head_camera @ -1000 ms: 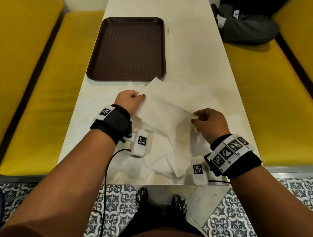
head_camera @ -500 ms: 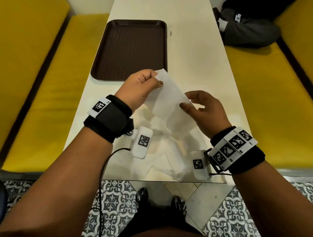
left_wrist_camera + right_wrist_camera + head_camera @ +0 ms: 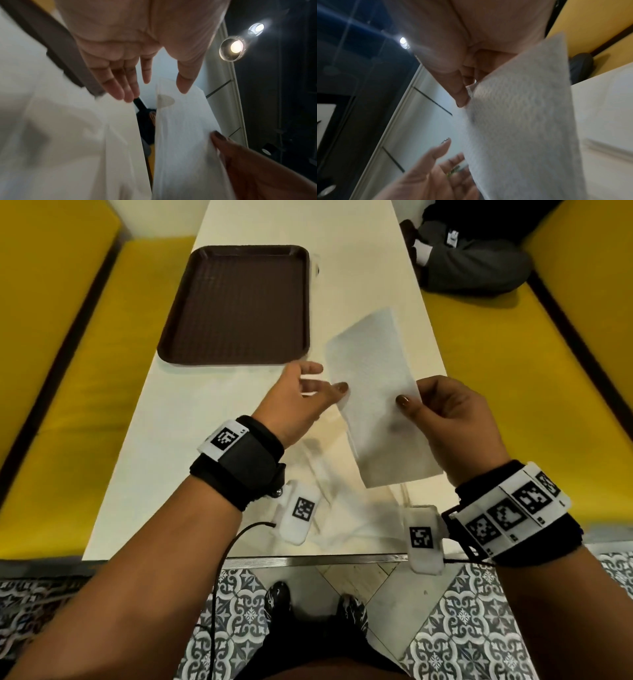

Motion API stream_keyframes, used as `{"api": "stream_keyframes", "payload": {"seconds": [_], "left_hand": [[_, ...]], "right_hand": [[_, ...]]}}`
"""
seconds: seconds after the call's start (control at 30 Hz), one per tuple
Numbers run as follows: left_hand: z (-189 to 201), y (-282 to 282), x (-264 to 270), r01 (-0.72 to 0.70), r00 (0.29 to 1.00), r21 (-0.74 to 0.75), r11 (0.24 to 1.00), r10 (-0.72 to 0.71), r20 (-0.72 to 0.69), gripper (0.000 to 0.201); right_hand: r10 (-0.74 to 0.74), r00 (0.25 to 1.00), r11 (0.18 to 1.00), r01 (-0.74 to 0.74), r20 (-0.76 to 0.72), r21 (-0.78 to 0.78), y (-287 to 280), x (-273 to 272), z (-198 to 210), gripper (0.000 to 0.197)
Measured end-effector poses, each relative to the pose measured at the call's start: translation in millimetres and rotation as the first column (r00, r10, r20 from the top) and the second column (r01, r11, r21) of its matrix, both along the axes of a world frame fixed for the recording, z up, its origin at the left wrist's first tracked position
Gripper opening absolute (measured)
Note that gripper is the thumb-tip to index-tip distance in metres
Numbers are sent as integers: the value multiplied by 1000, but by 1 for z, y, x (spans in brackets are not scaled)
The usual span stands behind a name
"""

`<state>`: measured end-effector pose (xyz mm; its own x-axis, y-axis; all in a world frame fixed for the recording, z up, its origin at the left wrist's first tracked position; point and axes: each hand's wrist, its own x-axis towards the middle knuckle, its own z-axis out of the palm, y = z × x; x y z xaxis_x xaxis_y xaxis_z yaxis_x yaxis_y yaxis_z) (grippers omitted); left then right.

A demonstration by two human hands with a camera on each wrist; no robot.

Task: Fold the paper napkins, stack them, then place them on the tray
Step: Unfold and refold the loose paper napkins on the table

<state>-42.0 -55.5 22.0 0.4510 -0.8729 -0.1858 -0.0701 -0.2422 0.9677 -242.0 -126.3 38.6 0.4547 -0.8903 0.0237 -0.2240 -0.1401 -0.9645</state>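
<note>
A yellow bench seat [image 3: 102, 378] runs along the left of the white table [image 3: 178, 440]. On the table's far left part lies the brown tray [image 3: 239, 306], flat and holding nothing, its near rim just ahead of the left hand [image 3: 294, 402]. That hand floats above the table with its fingers [image 3: 120, 86] straight and spread, gripping nothing; its thumb tip lies at the left edge of the folded napkin [image 3: 376, 392], though whether it truly touches cannot be told. The black strap on the left wrist carries a white tag with a square black-and-white code, and a small white unit [image 3: 298, 515] below it bears another code; no letters on them can be read with certainty.

Under and between the hands, loose unfolded napkins [image 3: 342, 508] lie spread on the near part of the table, blurred. The folded napkin is a long white strip with an embossed texture, held up off the table and tilted, its far end pointing away toward the table's right edge.

The right hand [image 3: 452, 419] pinches the strip's right edge, thumb on top and curled fingers beneath. Its wristband [image 3: 513, 508] shows a row of three square codes; the tiny marks beside them are too small to read. At far right, another yellow bench [image 3: 513, 371] holds a dark bundle [image 3: 472, 261].
</note>
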Motion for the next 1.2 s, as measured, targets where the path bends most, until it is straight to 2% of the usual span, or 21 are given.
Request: {"api": "stream_keyframes", "payload": {"seconds": [0.1,0.23,0.37,0.53,0.83,0.97,1.2], "left_hand": [[-8,-4,-31,65,996,2,998,-64,-65,51],[-20,-10,-68,59,998,-1,998,-59,-34,51],[-31,-11,-103,50,999,46,998,-50,7,54],[-47,-5,-136,102,989,81,992,-109,100,39],[-70,-2,-156,45,925,143,989,-95,367,27],[-73,-5,-156,16,917,156,988,-77,392,15],[-75,-11,-156,-25,920,159,987,-40,389,26]], "right_hand": [[-31,999,996,27,45,81,-5,-19,-7,6],[-82,997,982,81,-1,171,-10,-49,-28,9],[-121,985,972,142,-120,188,-11,-80,-47,17],[-106,961,962,165,-254,220,-14,-109,-65,13],[-86,891,977,164,-445,139,-17,-123,-80,10],[-60,892,981,136,-449,139,-18,-125,-82,8],[-70,896,985,132,-439,114,-29,-122,-89,8]]}}
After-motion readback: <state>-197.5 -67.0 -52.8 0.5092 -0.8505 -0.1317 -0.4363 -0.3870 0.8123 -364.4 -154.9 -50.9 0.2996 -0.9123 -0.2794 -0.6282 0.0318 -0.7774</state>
